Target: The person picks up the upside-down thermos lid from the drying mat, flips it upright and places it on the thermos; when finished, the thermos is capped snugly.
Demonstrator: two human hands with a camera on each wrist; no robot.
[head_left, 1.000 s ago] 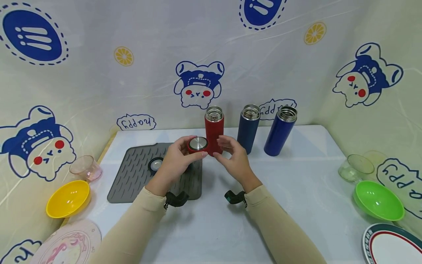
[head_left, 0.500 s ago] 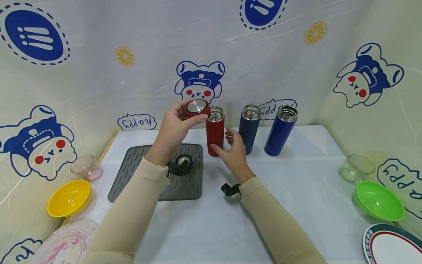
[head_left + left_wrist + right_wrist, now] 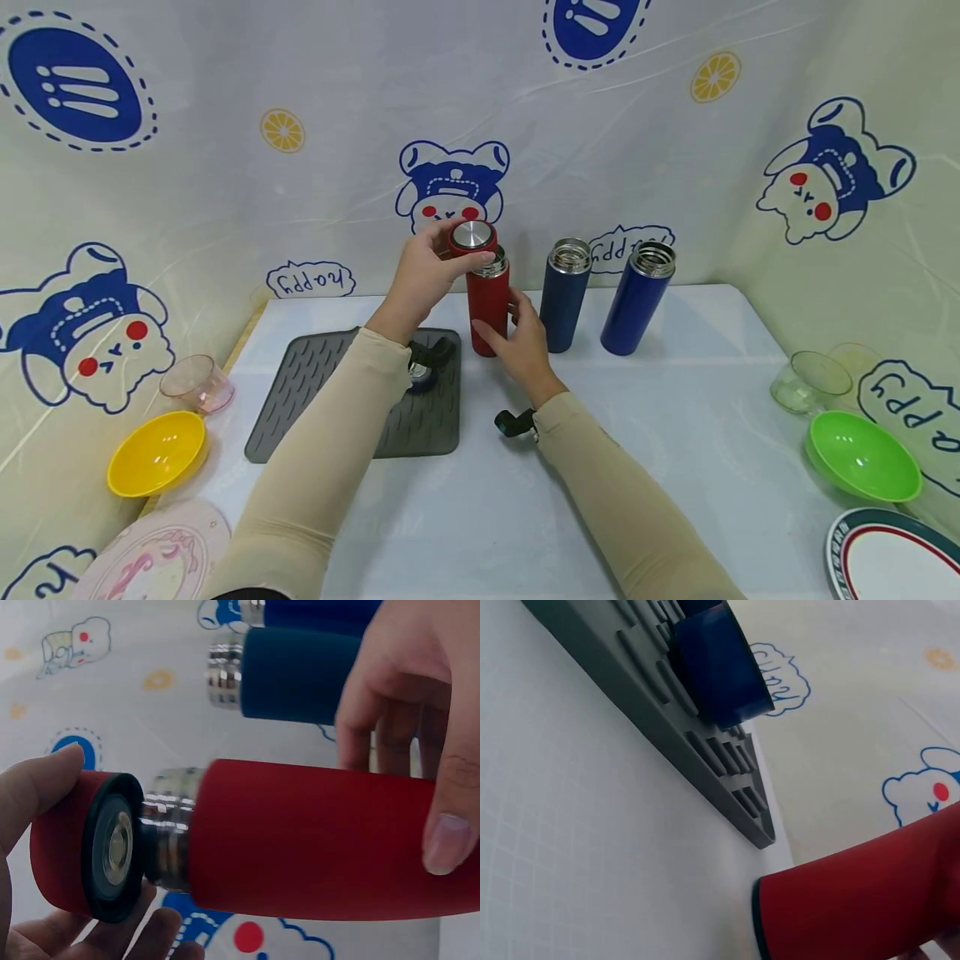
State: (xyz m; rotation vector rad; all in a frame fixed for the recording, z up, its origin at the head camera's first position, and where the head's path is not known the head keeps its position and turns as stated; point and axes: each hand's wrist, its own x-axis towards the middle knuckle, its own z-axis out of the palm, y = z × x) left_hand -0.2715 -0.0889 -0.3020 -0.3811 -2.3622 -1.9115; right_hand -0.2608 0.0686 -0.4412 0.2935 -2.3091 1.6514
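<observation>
My left hand [image 3: 426,273] pinches a red screw lid [image 3: 473,237] with a steel top, thumb on one side and fingers on the other. It is just above the steel mouth of a red thermos bottle [image 3: 489,304], slightly to its left. In the left wrist view the lid's [image 3: 60,844] underside faces the bottle's neck [image 3: 171,825]. Lower down, my right hand [image 3: 523,343] grips the upright bottle's body, the thumb [image 3: 450,840] in front and the fingers behind. In the right wrist view the bottle's base [image 3: 840,907] meets the white table.
Two lidless bottles, dark blue [image 3: 566,300] and brighter blue [image 3: 637,304], stand to the right. A grey ribbed mat [image 3: 315,392] at left bears a blue lid [image 3: 724,671]. Yellow [image 3: 157,454] and green [image 3: 862,457] bowls, glasses and plates line the sides.
My left hand has lifted the red lid from near the mat, then moved right over the red bottle's mouth. My right hand has moved lower and closed around the bottle's body.
</observation>
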